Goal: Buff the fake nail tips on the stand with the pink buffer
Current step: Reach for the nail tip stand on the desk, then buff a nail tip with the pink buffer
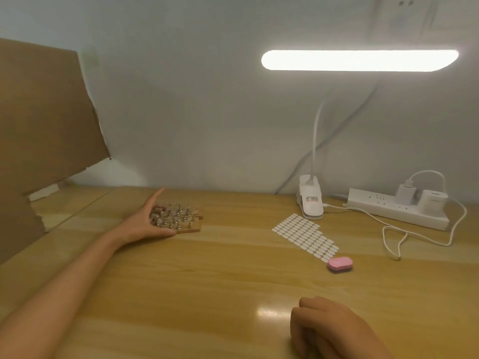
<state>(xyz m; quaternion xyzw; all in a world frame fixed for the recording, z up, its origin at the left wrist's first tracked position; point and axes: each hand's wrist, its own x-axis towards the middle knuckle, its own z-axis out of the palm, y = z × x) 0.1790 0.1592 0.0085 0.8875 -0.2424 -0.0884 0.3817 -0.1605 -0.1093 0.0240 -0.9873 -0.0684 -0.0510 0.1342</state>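
Preparation is the step in hand, by my reading: no buffing has begun. The left hand [145,224] reaches to the far left of the bench [207,281] and grips the left end of the wooden stand [191,228], thumb along its near edge, fingers behind it. The fake nail tips [176,215] stand on pegs on top. The pink buffer [339,264] lies untouched on the right, just beside the near corner of a sheet of white adhesive tabs [304,235]. The right hand [329,330] rests on the near bench, fingers loosely curled and holding nothing. Next, that hand likely needs to reach forward and pinch the buffer, while the left draws the stand closer.
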